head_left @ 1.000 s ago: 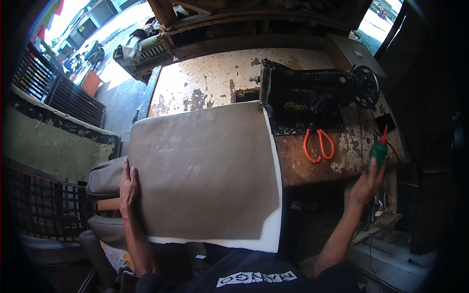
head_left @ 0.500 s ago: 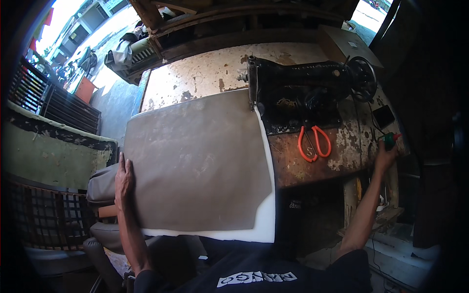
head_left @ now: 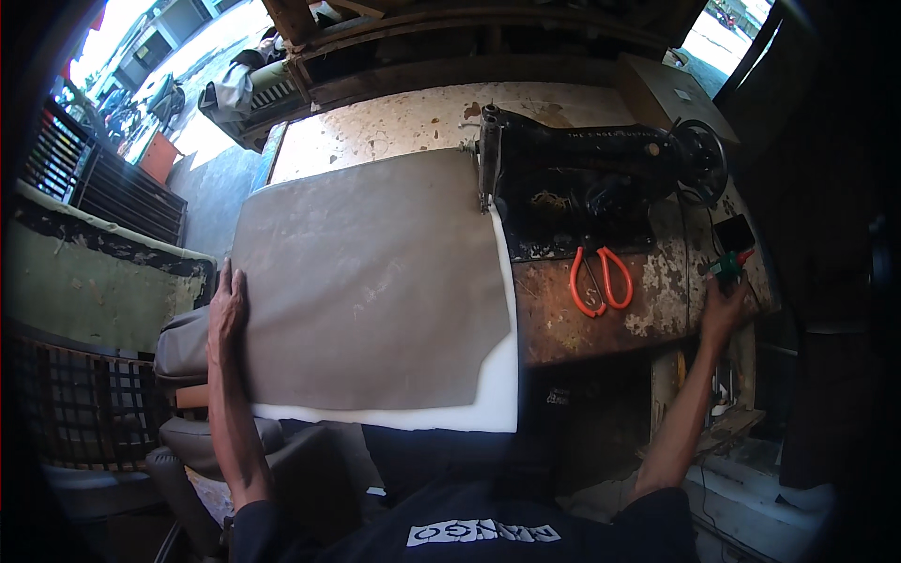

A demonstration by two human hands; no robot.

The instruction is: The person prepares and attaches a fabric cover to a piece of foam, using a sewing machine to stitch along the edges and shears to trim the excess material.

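A brown vinyl-like sheet over a white backing lies on the worktable, its far right corner at the needle end of a black sewing machine. My left hand rests along the sheet’s left edge, fingers straight. My right hand, at the table’s right side, grips a green glue-like bottle with a red nozzle, tilted low beside a dark flat square. Orange-handled scissors lie below the machine.
The worn tabletop extends behind the sheet. Padded grey pieces and a dark lattice stand at left. A wooden box is at the back right, and a wooden frame spans the back.
The sheet and my left hand have shifted away from my body and slightly left. My right hand has moved farther forward, tipping the bottle from upright to low over the table.
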